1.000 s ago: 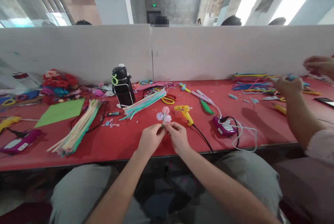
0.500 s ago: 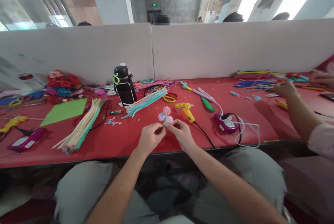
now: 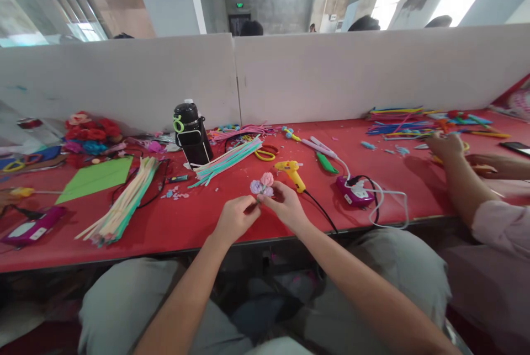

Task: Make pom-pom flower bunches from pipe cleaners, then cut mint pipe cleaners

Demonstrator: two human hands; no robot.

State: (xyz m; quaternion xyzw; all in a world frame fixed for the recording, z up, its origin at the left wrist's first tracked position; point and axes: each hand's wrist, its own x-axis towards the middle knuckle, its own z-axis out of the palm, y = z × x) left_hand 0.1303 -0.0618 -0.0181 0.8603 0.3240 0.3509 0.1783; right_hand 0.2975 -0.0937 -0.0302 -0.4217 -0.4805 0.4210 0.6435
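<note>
Near the table's front edge, I hold a small bunch of pipe-cleaner flowers (image 3: pixel 267 179) with pink and lilac heads. My left hand (image 3: pixel 237 218) is closed in a pinch low on its stem. The fingers of my right hand (image 3: pixel 287 207) are closed at the bunch too, just under the flower heads. My fingertips hide most of the stem. Just beyond my right hand lies a yellow glue gun (image 3: pixel 293 174), its black cord running toward the table edge.
On the red table (image 3: pixel 194 222) lie cream and green pipe cleaners (image 3: pixel 124 200), more strips (image 3: pixel 229 160), scissors (image 3: pixel 267 152), and a purple power socket (image 3: pixel 351 192). A black bottle (image 3: pixel 192 137) stands near the white partition (image 3: pixel 331 76). At right, a co-worker's hands (image 3: pixel 447 148) handle something.
The flower bunch has turned slightly in my fingers, its pink head shifting right. Both my hands keep their pinch. At right, the co-worker's hands have come closer together.
</note>
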